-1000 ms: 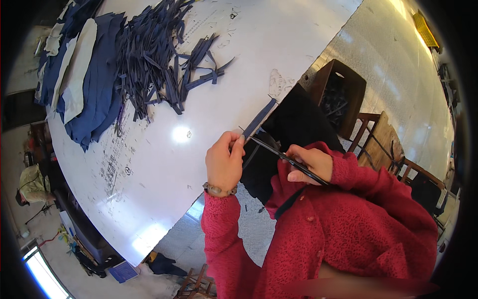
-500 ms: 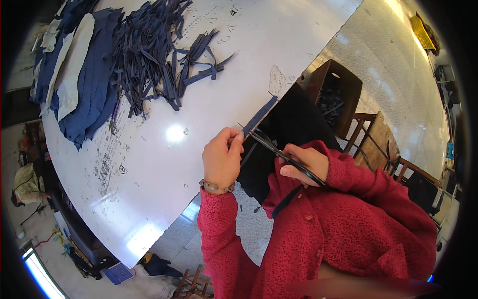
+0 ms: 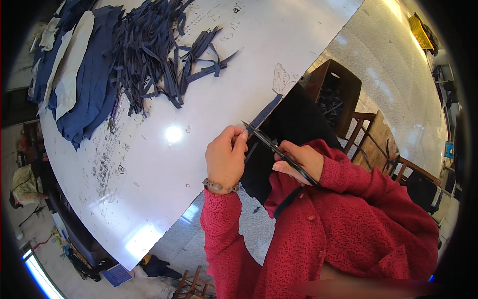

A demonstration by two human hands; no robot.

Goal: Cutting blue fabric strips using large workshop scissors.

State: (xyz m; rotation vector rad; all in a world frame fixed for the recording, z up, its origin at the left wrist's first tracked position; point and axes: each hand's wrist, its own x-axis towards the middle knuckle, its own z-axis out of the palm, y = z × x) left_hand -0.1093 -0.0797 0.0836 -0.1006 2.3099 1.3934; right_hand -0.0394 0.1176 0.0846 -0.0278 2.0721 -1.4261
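Between thumb and fingers, my left hand (image 3: 226, 155) pinches the near end of a narrow dark blue fabric strip (image 3: 266, 110), which stretches away along the table's edge. My right hand (image 3: 300, 162) is wrapped round the handles of black scissors (image 3: 271, 144). The scissor blades lie across the strip just beyond my left fingertips, their tip pointing up and left; they look nearly closed. A heap of similar dark blue strips (image 3: 154, 55) is spread on the white table (image 3: 164, 174) farther off.
Larger dark blue fabric pieces (image 3: 94, 74) with pale pieces on top lie at the table's far left. Black cloth (image 3: 298, 119) covers my lap. Right of the table stand a brown box (image 3: 351, 94) holding dark scraps and a wooden stool (image 3: 376, 144).
The scissor blades have closed up across the strip, and their tip now shows beyond it. Both hands have shifted only slightly.
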